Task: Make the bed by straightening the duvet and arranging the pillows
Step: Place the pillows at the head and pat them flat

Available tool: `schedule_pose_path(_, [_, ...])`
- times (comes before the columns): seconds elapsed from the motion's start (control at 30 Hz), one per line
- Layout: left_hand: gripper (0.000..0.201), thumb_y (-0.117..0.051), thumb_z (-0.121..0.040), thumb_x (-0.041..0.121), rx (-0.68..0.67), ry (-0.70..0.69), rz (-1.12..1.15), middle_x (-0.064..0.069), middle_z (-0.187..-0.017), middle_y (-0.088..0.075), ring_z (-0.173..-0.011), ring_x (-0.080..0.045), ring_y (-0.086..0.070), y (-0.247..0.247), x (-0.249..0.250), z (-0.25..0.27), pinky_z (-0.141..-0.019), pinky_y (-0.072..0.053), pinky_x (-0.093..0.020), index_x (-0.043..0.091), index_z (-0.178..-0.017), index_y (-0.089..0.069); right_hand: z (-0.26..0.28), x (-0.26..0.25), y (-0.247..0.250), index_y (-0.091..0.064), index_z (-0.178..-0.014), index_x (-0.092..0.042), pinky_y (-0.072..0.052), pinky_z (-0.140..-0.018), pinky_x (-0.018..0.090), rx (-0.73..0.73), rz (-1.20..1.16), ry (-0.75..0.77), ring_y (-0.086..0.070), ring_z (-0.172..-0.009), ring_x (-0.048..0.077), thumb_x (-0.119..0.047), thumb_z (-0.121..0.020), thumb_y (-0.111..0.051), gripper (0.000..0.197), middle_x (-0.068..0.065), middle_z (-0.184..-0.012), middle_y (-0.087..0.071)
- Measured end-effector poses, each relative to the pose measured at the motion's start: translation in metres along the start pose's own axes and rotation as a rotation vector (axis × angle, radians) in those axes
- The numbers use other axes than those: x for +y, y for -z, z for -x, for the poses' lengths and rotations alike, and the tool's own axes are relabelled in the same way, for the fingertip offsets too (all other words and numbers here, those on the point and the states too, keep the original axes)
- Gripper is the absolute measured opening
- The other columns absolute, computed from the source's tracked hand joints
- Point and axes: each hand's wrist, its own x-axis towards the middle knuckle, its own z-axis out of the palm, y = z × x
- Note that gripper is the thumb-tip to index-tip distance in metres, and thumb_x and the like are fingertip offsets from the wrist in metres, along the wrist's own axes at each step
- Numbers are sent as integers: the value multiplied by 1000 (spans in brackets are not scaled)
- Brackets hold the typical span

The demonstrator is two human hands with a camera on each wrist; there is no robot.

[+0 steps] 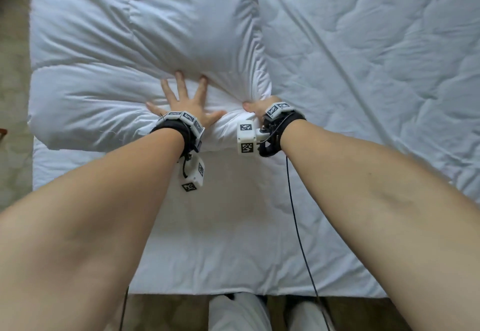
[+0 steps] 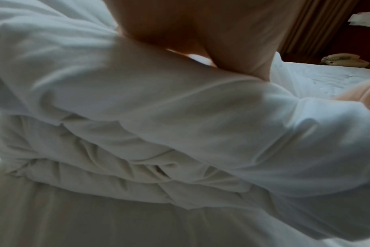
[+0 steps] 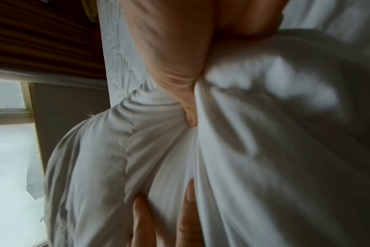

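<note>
Left hand [image 1: 185, 102]: flat on top of the folded duvet [image 1: 124, 53], fingers spread and straight, pressing its near edge down; fingertips reach toward a puffed mound at the middle of the fold; the wrist view shows the palm [image 2: 201, 30] on the fabric, layers stacked below it
Right hand [image 1: 257, 108]: just beside the left, at the fold's near right corner; fingers curled and clamped on a gathered bunch of the duvet, creases radiating from the grip; the wrist view shows the thumb [image 3: 175, 66] pressed into the cloth and fingers [image 3: 142, 222] buried in the bunch
Duvet position: a thick folded bundle on the left half of the bed, lying in front of both hands and stretching away from them; its near edge sits under the wrists
Duvet look: white, puffy, wrinkled; several layers stacked at the near edge
Quilted cover [image 1: 376, 71]: white, stitched in wavy lines; spreads over the bed's right half and under the forearms; one long diagonal crease
Wrist bands [image 1: 179, 133]: black straps carrying white marker cubes; a black cable [image 1: 298, 227] hangs from the right one
</note>
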Motion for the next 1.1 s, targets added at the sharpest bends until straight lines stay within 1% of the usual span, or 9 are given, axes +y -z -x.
schedule_pose_path(0.1, [96,-34,-68,92,-18,12,-1,4,-158,28,-143,-37,25,16,18,17,-98,-5,-83,55,-145,10,13,5,23,-51,-130,-3,-42,-62,23,1,-10,5,-56,-83,21,-37,-86,-70,59,10,-119,-64])
schedule_pose_path(0.3, [98,-27,-62,97,-39,-2,16,1,-160,19,-145,-40,18,19,112,68,-98,-7,-82,56,-145,5,33,58,112,-57,-115,-5,-50,-77,26,61,68,8,-62,-84,21,-40,-84,-69,48,3,-99,-65])
schedule_pose_path(0.37, [97,-28,-63,96,-47,-6,25,0,-160,19,-144,-41,18,9,161,94,-98,-7,-82,56,-145,4,36,91,148,-61,-110,-5,-53,-67,27,57,138,1,-65,-75,17,-44,-81,-68,49,0,-88,-67])
schedule_pose_path(0.43, [97,-29,-63,96,-50,-2,44,-1,-160,21,-143,-42,21,-4,208,119,-97,-6,-82,57,-144,5,40,126,184,-63,-108,-7,-44,-51,26,54,216,-3,-62,-68,16,-46,-80,-67,48,0,-82,-65])
schedule_pose_path(0.6, [99,-32,-61,96,-80,-10,87,-2,-159,24,-141,-44,24,-35,324,186,-96,-4,-83,58,-143,8,69,223,280,-59,-116,-1,-44,-60,20,31,316,1,-65,-100,22,-40,-90,-59,47,8,-110,-68])
schedule_pose_path(0.73, [101,-34,-55,97,-159,-63,89,-2,-159,22,-141,-48,20,-45,403,243,-98,-7,-81,60,-140,6,106,297,351,-61,-116,-3,-41,-52,20,18,321,-52,-63,-84,19,-45,-88,-60,51,4,-110,-68])
schedule_pose_path(0.8, [99,-40,-56,94,-239,-120,73,-9,-160,19,-141,-53,13,-45,433,263,-104,-9,-75,61,-139,2,119,333,378,-58,-121,-1,-42,-56,22,61,270,-96,-62,-94,24,-42,-85,-65,55,8,-112,-65])
schedule_pose_path(0.93, [85,-49,-74,80,-357,-272,-6,-18,-155,-26,-136,-42,-35,-39,476,282,-109,-31,-51,43,-146,-25,140,393,418,-58,-117,-5,-54,-89,40,131,195,-147,-63,-100,29,-39,-76,-72,56,10,-112,-64])
schedule_pose_path(1.1, [60,-61,-85,52,-209,-322,124,-6,-139,-54,-122,-31,-54,-24,472,269,-105,-43,-43,31,-138,-46,149,397,423,-58,-111,-1,-51,-90,36,88,244,-205,-61,-93,28,-39,-83,-66,48,12,-104,-63])
